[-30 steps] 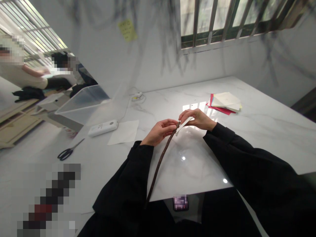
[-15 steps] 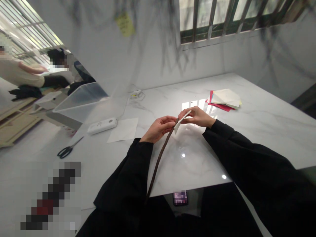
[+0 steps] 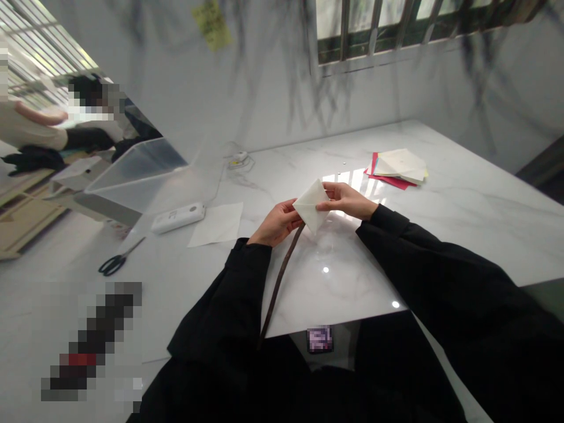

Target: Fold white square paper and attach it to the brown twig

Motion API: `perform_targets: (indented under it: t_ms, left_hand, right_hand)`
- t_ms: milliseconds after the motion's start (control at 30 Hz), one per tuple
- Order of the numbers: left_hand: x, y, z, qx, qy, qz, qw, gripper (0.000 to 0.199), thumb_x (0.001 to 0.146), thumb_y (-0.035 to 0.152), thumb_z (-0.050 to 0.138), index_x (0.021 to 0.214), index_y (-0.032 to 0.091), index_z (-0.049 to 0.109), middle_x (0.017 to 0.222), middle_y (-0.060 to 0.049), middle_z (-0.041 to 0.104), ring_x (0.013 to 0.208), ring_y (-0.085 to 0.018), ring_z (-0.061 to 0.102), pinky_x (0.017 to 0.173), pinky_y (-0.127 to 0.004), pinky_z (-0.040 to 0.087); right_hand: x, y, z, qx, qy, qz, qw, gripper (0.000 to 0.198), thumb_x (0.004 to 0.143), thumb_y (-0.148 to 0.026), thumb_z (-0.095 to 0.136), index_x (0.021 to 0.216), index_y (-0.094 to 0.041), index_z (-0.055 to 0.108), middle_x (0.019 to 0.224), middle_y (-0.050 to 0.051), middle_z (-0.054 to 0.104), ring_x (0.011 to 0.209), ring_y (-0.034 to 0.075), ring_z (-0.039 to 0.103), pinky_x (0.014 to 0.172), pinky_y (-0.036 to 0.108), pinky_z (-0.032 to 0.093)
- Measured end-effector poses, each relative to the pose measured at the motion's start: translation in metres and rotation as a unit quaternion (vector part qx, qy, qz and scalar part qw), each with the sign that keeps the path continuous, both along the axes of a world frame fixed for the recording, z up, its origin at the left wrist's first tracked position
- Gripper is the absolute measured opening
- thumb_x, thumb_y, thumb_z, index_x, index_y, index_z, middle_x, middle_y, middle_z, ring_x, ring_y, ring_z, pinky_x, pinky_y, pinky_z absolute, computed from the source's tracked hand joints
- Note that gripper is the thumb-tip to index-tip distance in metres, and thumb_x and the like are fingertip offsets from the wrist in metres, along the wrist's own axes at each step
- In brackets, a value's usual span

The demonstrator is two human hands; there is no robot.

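Left hand: left hand (image 3: pixel 274 225) has its fingers closed on the upper part of a brown stick (image 3: pixel 282 271), fingertips at the left corner of the paper.
Right hand: right hand (image 3: pixel 350 201) pinches the pale paper piece (image 3: pixel 309 204) at its right side, thumb on the near face, fingers behind.
Paper piece: between the two hands, corner up, diamond-like, a crease running across it.
Stick: slopes from the left fingertips down toward the wearer, past the table edge beside the left sleeve; top end hidden by hand and paper.
Left of left hand: white sheet (image 3: pixel 217 224) flat on the marbled table (image 3: pixel 453 217); white oblong device (image 3: pixel 178 218) just beyond it; scissors (image 3: pixel 117 263) farther out, nearer the wearer.
Beyond right hand: loose stack of coloured papers (image 3: pixel 400 165), pale sheet uppermost, red showing beneath.
Beyond left hand: thin cable (image 3: pixel 240 163) near the wall; clear plastic box (image 3: pixel 136 176) farther left; two people past that.
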State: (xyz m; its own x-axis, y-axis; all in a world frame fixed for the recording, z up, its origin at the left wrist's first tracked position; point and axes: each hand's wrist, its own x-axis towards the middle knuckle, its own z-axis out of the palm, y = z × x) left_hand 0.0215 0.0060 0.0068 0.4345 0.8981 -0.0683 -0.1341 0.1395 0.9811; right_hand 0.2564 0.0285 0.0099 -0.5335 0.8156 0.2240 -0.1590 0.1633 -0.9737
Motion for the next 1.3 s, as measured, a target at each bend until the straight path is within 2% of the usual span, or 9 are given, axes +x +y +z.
perform_targets:
  t_ms: [200,400,567,667,867,1000,1133,1200,1300]
  left_hand:
    - [0.001,0.0,-0.001,-0.006,-0.007,0.0,1.0,0.056,0.068,0.041,0.099,0.113,0.016,0.078,0.104,-0.012,0.08,0.099,-0.026,0.077,0.091,-0.035,0.06]
    - [0.003,0.002,-0.008,-0.028,-0.02,0.005,0.999,0.059,0.064,0.038,0.101,0.113,0.015,0.077,0.107,-0.011,0.08,0.098,-0.024,0.076,0.089,-0.032,0.059]
    - [0.003,0.0,-0.004,-0.04,-0.026,0.004,0.999,0.052,0.071,0.042,0.097,0.11,0.013,0.077,0.103,-0.01,0.079,0.087,-0.017,0.073,0.085,-0.028,0.057]
    - [0.002,-0.002,0.001,-0.053,-0.003,-0.01,0.999,0.046,0.078,0.038,0.093,0.115,0.014,0.077,0.104,-0.01,0.078,0.081,-0.014,0.071,0.083,-0.028,0.057]
    - [0.0,-0.002,0.002,-0.051,0.036,-0.01,0.998,0.043,0.08,0.034,0.09,0.117,0.015,0.079,0.104,-0.01,0.076,0.08,-0.012,0.066,0.079,-0.027,0.054]
    - [0.001,-0.002,0.003,-0.044,0.045,0.037,0.997,0.045,0.074,0.033,0.092,0.112,0.015,0.08,0.102,-0.009,0.076,0.075,-0.01,0.061,0.072,-0.024,0.05]
    - [0.001,0.0,0.005,-0.043,0.031,0.116,0.992,0.051,0.07,0.036,0.094,0.113,0.015,0.079,0.105,-0.009,0.076,0.073,-0.01,0.06,0.065,-0.023,0.046]
    - [0.0,0.001,0.005,-0.051,0.019,0.139,0.989,0.054,0.068,0.036,0.095,0.115,0.016,0.078,0.107,-0.009,0.076,0.073,-0.01,0.061,0.063,-0.022,0.045]
    - [0.0,0.001,0.006,-0.06,0.011,0.152,0.987,0.055,0.066,0.034,0.096,0.115,0.016,0.078,0.108,-0.009,0.076,0.073,-0.009,0.061,0.062,-0.021,0.045]
  right_hand:
    - [-0.005,0.0,-0.007,-0.04,0.029,0.0,0.999,0.052,0.07,-0.038,0.094,0.114,-0.018,0.074,0.113,0.009,0.081,0.104,0.027,0.076,0.096,0.041,0.061]
    - [-0.008,-0.003,-0.006,-0.084,0.031,-0.017,0.996,0.046,0.069,-0.03,0.091,0.11,-0.017,0.074,0.104,0.007,0.08,0.093,0.023,0.074,0.086,0.034,0.059]
    - [-0.005,-0.001,-0.003,-0.114,0.038,-0.059,0.991,0.042,0.066,-0.029,0.089,0.103,-0.017,0.072,0.096,0.004,0.078,0.085,0.02,0.069,0.075,0.029,0.053]
    - [0.005,0.007,-0.004,-0.126,0.05,-0.098,0.986,0.042,0.066,-0.03,0.088,0.102,-0.017,0.072,0.095,0.004,0.076,0.086,0.02,0.067,0.076,0.03,0.052]
    - [0.023,0.019,-0.007,-0.147,0.042,-0.156,0.976,0.047,0.064,-0.032,0.089,0.105,-0.017,0.072,0.102,0.006,0.076,0.093,0.021,0.067,0.083,0.033,0.052]
    - [0.025,0.022,-0.013,-0.128,0.03,-0.182,0.974,0.056,0.07,-0.04,0.089,0.117,-0.019,0.068,0.112,0.008,0.075,0.101,0.021,0.067,0.088,0.035,0.053]
    - [0.03,0.03,-0.023,-0.065,-0.047,-0.302,0.95,0.064,0.079,-0.047,0.082,0.134,-0.02,0.06,0.121,0.012,0.071,0.1,0.022,0.067,0.082,0.035,0.056]
    - [0.032,0.033,-0.026,-0.036,-0.103,-0.341,0.934,0.061,0.081,-0.043,0.079,0.135,-0.019,0.061,0.111,0.011,0.071,0.09,0.021,0.065,0.076,0.034,0.056]
    - [0.032,0.033,-0.026,-0.01,-0.164,-0.312,0.936,0.061,0.082,-0.034,0.075,0.139,-0.016,0.061,0.09,0.006,0.072,0.074,0.017,0.061,0.07,0.032,0.055]
